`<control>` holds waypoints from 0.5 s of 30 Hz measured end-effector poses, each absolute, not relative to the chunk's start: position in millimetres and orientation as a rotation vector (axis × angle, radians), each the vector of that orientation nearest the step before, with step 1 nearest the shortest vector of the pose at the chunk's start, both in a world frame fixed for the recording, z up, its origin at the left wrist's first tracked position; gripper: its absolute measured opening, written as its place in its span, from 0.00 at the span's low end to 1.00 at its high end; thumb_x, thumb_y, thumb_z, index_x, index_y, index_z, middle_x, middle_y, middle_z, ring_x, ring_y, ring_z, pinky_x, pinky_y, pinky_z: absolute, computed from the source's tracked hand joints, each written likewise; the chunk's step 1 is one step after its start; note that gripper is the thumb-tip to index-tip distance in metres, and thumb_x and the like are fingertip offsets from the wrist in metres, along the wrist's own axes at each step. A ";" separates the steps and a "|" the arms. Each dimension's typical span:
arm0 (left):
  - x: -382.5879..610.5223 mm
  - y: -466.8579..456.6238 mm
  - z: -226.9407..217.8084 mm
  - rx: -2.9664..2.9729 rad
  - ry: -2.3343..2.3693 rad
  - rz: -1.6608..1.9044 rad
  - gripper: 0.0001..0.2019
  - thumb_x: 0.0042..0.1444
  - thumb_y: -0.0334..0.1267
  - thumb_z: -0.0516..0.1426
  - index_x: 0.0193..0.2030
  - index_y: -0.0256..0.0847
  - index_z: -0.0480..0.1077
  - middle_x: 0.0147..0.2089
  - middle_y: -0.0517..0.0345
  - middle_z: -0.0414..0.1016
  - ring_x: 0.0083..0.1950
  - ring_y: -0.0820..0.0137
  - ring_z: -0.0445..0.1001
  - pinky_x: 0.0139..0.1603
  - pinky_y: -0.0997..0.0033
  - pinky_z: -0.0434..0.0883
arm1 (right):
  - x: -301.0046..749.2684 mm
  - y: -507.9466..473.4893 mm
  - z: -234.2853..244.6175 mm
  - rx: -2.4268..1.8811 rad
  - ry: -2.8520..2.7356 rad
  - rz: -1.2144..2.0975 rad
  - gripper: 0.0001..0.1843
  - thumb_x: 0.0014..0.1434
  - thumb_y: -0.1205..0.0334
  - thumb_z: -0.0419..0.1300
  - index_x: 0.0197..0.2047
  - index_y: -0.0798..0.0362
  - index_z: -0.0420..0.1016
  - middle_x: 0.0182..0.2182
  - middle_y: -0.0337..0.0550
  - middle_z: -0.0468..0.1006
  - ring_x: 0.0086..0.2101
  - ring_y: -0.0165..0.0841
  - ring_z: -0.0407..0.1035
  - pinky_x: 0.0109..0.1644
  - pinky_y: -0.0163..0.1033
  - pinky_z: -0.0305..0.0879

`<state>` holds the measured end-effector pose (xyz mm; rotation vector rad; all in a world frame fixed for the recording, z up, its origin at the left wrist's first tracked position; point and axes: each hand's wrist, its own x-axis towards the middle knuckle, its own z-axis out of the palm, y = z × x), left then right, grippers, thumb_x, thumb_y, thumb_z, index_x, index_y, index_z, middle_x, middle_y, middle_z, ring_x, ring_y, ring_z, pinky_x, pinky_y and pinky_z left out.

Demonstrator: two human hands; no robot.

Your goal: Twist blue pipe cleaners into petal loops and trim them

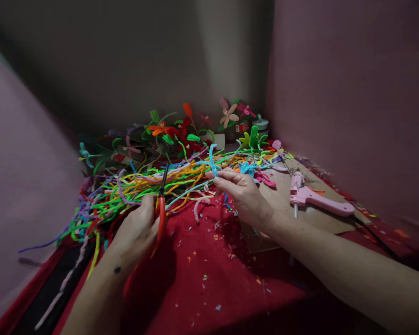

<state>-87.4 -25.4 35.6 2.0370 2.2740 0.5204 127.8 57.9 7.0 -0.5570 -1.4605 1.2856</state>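
Note:
My left hand [139,228] is closed round the red handles of a pair of scissors [161,200], whose dark blades point up into a heap of pipe cleaners [143,186]. My right hand [242,190] pinches a light blue pipe cleaner [213,163] that stands bent above the heap. Both hands rest over a red cloth [209,270] strewn with small cut bits.
A pink glue gun [317,197] lies on a brown board [321,218] at the right, its cord trailing right. Finished pipe-cleaner flowers [185,128] stand at the back against the walls. A small lidded jar [260,124] sits in the back corner. Pink walls close both sides.

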 end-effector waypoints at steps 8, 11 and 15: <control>-46.0 -33.3 13.9 2.179 1.956 0.520 0.21 0.56 0.36 0.46 0.58 0.40 0.52 0.36 0.52 0.73 0.33 0.64 0.73 0.34 0.68 0.65 | 123.0 57.2 6.1 -0.553 -1.289 1.423 0.08 0.54 0.59 0.58 0.30 0.54 0.74 0.22 0.35 0.70 0.24 0.25 0.64 0.33 0.34 0.61; -42.5 -32.7 4.6 2.218 1.960 0.492 0.22 0.56 0.34 0.46 0.59 0.41 0.53 0.38 0.50 0.74 0.34 0.63 0.74 0.33 0.67 0.66 | 121.8 56.4 7.2 -0.534 -1.198 1.506 0.07 0.51 0.60 0.61 0.29 0.55 0.72 0.22 0.35 0.72 0.23 0.25 0.65 0.30 0.34 0.63; -38.2 -32.0 2.9 2.242 2.025 0.343 0.23 0.56 0.34 0.45 0.60 0.36 0.50 0.41 0.44 0.75 0.37 0.58 0.76 0.35 0.64 0.67 | 121.0 56.3 7.0 -0.513 -1.112 1.574 0.08 0.49 0.60 0.63 0.28 0.55 0.70 0.22 0.35 0.71 0.23 0.25 0.68 0.30 0.34 0.67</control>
